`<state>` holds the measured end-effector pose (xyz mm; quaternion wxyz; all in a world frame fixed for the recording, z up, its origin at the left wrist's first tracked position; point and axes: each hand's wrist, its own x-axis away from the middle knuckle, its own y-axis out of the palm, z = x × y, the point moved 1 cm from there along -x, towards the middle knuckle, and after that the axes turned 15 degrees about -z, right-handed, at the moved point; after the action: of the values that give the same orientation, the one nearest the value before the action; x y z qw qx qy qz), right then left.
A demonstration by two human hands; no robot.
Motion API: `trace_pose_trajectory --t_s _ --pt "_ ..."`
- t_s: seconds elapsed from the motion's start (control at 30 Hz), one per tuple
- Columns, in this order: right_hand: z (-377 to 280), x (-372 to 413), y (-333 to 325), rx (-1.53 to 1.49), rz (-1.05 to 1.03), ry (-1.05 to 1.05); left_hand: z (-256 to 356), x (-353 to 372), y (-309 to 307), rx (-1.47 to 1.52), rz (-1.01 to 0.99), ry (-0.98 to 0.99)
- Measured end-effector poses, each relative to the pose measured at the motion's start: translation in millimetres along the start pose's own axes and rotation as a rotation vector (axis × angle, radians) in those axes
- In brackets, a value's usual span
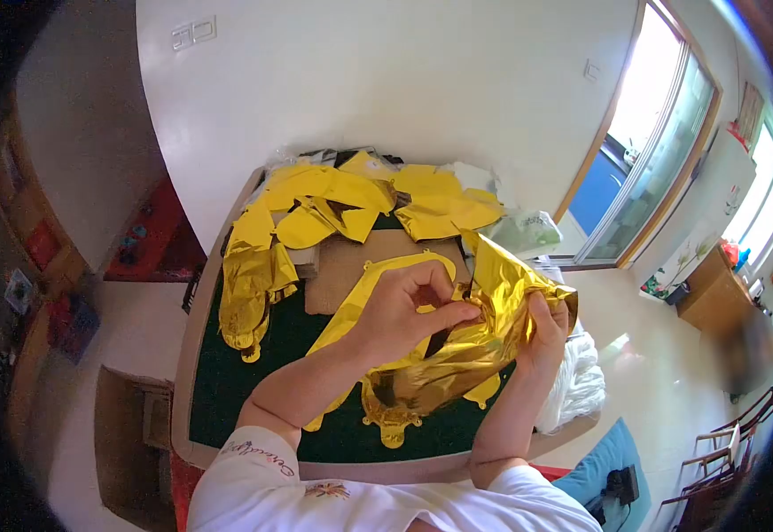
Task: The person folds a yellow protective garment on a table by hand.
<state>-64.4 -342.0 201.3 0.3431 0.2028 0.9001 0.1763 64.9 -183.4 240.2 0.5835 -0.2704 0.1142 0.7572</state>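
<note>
A crumpled gold foil balloon point(493, 328), flat and without air, hangs between my hands above the table. My left hand point(409, 306) pinches its left edge between thumb and forefinger. The fingers of my right hand point(546, 330) are closed round the foil's right side, with the thumb on top. The lower end of the foil droops towards the table's front. Under my left forearm lies another flat gold foil piece point(342, 332) with small tabs on its edge. A rounded gold end with tabs point(393, 430) shows below the held foil.
The table has a dark green top point(218, 403) and a pale rim. More gold foil pieces point(316, 191) lie along its back and left, round a brown cardboard sheet point(338, 270). White cord bundles point(577, 381) sit at the right edge, near a blue cushion point(608, 474).
</note>
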Motion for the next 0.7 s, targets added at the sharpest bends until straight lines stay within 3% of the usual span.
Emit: trace_pose_trajectory --t_s 0.1,0.33,0.43,0.5,0.63,0.7 --pt "0.3 1.2 -3.9 -0.032 0.008 0.052 0.3 -1.6 1.7 0.204 0.001 -0.111" --pt "11.6 3.1 -16.5 -0.103 -0.025 -0.045 -3.3 0.1 11.8 0.588 -0.059 -0.116" --pt "7.1 1.1 -13.1 -0.111 -0.034 -0.021 -3.3 3.9 6.8 0.51 -0.084 -0.057" --pt "7.6 1.4 -14.8 -0.063 -0.021 -0.019 -7.9 5.6 3.3 -0.008 -0.144 0.099" --pt "4.6 0.7 -16.3 0.072 0.036 0.004 3.4 5.7 1.2 0.091 -0.069 0.058" --pt "4.5 -0.6 -12.1 0.098 0.048 0.01 14.0 7.8 -3.5 -0.035 -0.042 -0.025"
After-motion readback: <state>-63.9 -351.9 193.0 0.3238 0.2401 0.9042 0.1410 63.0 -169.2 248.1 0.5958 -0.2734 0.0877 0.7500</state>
